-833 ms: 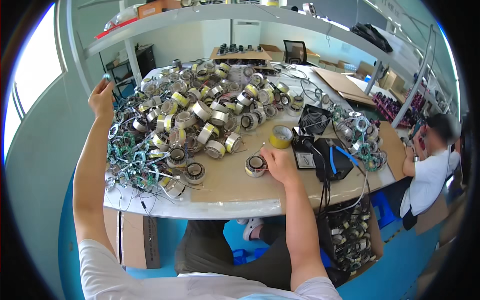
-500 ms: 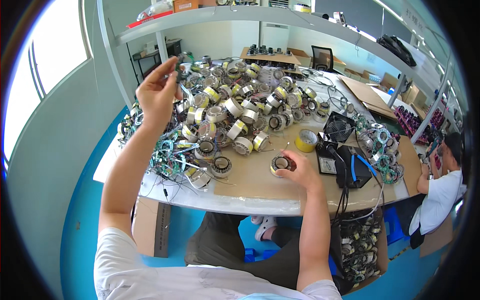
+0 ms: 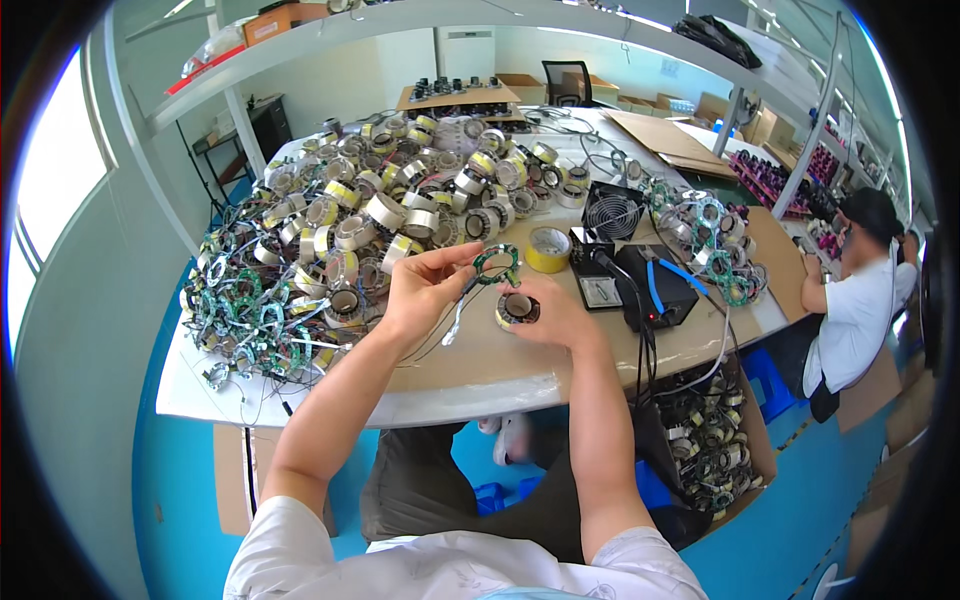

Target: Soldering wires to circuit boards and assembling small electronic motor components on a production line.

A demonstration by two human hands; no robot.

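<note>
A green ring-shaped circuit board (image 3: 514, 262) with trailing wires and a white connector is pinched in the fingers of my left hand (image 3: 425, 297). Just below it, a motor stator (image 3: 503, 316), a round coil core with yellow tape, stands on the cardboard-covered table. My right hand (image 3: 562, 318) has its fingers wrapped round the stator's right side, hiding part of it. The board hovers over the stator's far edge; whether they touch I cannot tell. A heap of taped stators (image 3: 385, 212) lies beyond my left hand, with tangled green ring boards (image 3: 245, 310) at its left.
Right of my hands are a yellow tape roll (image 3: 546, 264), a small black fan (image 3: 613, 215) and a black box (image 3: 655, 300) with blue-handled pliers (image 3: 652, 285). A shelf beam (image 3: 400, 45) crosses above. A carton of stators (image 3: 710, 435) stands below; a co-worker (image 3: 850, 310) sits at right.
My left hand has come down and right from the far left, bringing the circuit board over to the stator. My right hand stays at the stator. The whole view has shifted.
</note>
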